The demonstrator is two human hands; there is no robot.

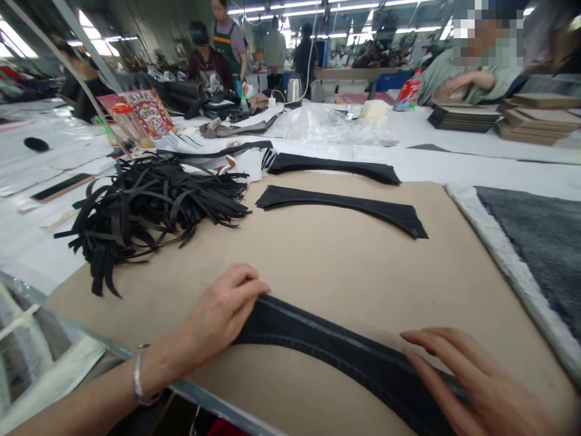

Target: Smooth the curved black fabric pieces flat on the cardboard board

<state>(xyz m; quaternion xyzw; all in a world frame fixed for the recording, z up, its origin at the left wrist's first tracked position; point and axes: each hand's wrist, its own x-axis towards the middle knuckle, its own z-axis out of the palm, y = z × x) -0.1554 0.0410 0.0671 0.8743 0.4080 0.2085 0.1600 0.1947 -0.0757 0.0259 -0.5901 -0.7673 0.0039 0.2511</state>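
A curved black leather-like piece (327, 344) with a pale line along its upper part lies on the brown sheet (327, 260) in front of me. My left hand (227, 309) pinches its left end, fingers pressed together. Over its right end rests my right hand (481, 381), fingers stretched out and thumb apart, touching or just above the surface. Farther back lie two stacks of similarly shaped black pieces, a nearer stack (340, 204) and a farther stack (333, 166). The far right tip of the front piece is partly hidden by my right hand.
A heap of narrow black strips (149, 206) lies to the left. A grey felt-like pad (535, 242) with a pale edge is at the right. Beyond are clear plastic film (318, 127), a red bottle (408, 91), stacked panels (463, 117) and several people.
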